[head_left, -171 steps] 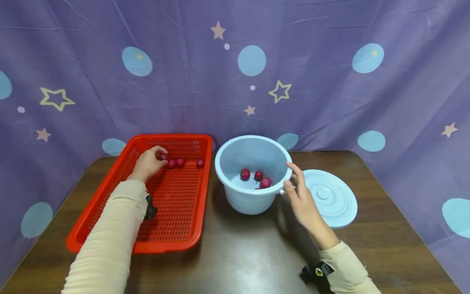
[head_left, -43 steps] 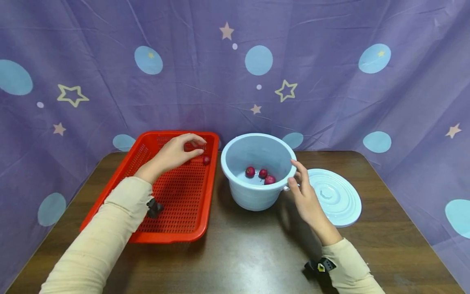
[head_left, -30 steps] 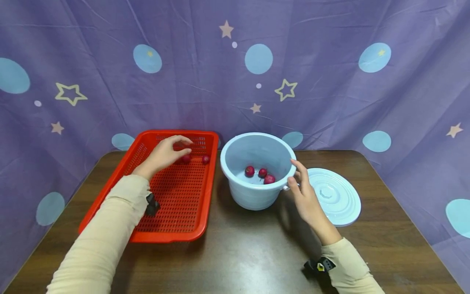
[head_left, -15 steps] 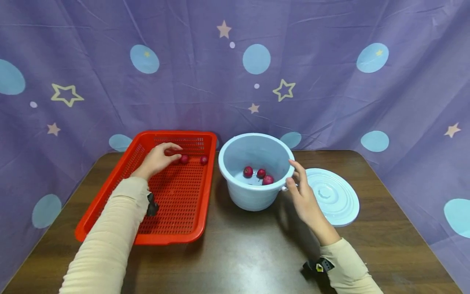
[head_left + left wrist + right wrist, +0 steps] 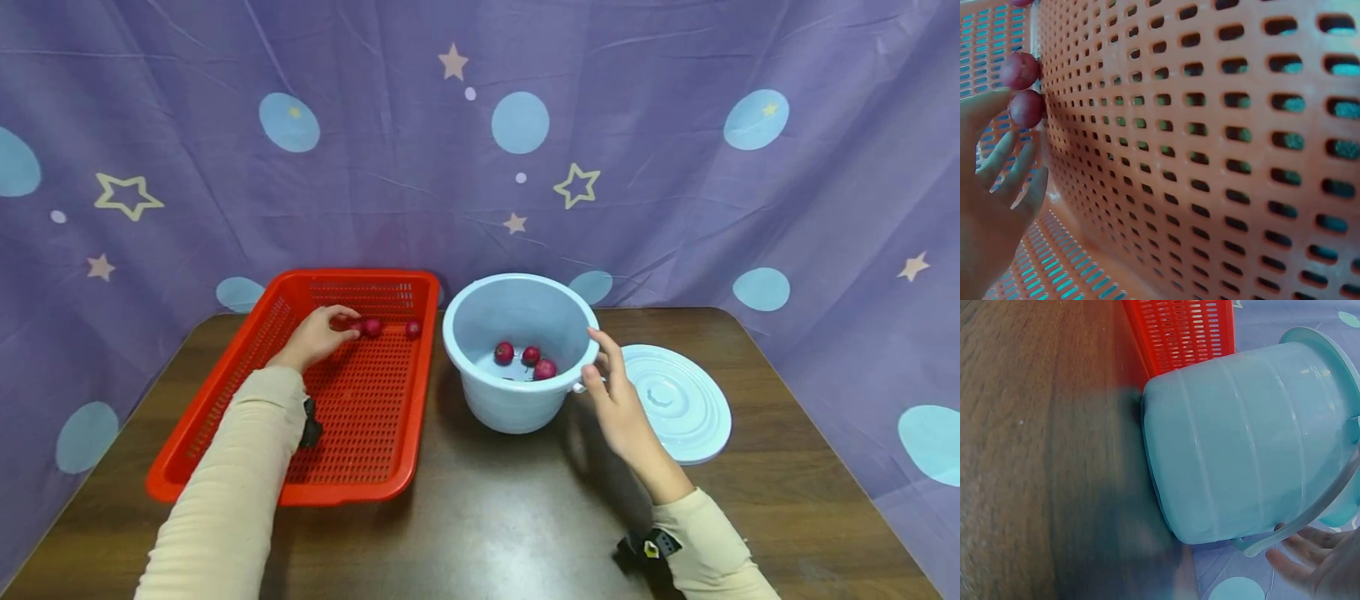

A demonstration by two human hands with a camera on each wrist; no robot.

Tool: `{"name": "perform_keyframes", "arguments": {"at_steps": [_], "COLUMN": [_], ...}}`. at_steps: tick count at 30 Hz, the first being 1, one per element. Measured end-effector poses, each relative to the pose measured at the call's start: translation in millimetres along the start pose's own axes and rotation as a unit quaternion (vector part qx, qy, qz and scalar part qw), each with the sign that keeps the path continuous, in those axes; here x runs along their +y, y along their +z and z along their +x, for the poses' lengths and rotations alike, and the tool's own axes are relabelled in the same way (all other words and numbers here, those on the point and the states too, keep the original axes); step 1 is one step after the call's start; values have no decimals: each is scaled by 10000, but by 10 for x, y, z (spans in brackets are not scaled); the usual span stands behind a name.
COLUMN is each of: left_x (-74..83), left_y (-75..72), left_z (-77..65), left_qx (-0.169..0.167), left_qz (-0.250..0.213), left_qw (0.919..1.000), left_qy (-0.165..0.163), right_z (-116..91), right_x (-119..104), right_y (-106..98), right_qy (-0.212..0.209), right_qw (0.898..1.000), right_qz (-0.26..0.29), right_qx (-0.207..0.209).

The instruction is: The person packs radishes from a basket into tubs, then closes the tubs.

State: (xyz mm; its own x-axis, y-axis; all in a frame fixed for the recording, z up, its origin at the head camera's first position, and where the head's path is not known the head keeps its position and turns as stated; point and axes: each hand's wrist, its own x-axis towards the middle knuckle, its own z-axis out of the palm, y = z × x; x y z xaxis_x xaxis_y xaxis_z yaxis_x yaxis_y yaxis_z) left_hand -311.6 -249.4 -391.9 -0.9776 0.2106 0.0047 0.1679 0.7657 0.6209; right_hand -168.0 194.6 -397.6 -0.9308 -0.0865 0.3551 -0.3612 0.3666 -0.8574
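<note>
My left hand (image 5: 315, 336) reaches into the red slotted basket (image 5: 405, 417). Its fingers are extended, with the thumb and index right at a small dark-red round fruit (image 5: 1026, 109). Beside that sits another red fruit (image 5: 372, 327), and a third fruit (image 5: 413, 329) lies near the right wall. My right hand (image 5: 618, 408) touches the rim of the light-blue bucket (image 5: 510, 408) with relaxed fingers, close to the bucket's handle (image 5: 1310, 515). Inside the bucket are several red fruits (image 5: 504, 353), one with a thin stem; the near rim hides part of the bottom.
A light-blue round lid (image 5: 675, 400) lies on the brown wooden table (image 5: 465, 533) to the right of the bucket. A purple curtain (image 5: 645, 233) with stars and dots hangs behind the table's back edge. The basket stands close to the bucket's left side.
My left hand has moved left and down from above the basket's right part to the fruits. The basket shows fewer fruits than in the oldest frame. My right hand stays at the bucket's rim.
</note>
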Motion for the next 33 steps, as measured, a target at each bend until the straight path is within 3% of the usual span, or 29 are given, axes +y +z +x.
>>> {"name": "perform_keyframes", "arguments": {"at_steps": [14, 26, 33], "left_x": [-32, -42, 10], "left_y": [42, 78, 56], "left_z": [76, 107, 99], "left_qx": [-245, -146, -251], "left_qz": [260, 431, 569], "left_qw": [9986, 9981, 9964], "left_qy": [-399, -423, -584], "right_z": [15, 11, 6], "right_x": [10, 42, 44], "right_y": [-6, -3, -6], "right_qy": [27, -12, -12], "right_qw": [10000, 10000, 10000], "right_qz": [35, -29, -20], "right_qx": [0, -2, -27]}}
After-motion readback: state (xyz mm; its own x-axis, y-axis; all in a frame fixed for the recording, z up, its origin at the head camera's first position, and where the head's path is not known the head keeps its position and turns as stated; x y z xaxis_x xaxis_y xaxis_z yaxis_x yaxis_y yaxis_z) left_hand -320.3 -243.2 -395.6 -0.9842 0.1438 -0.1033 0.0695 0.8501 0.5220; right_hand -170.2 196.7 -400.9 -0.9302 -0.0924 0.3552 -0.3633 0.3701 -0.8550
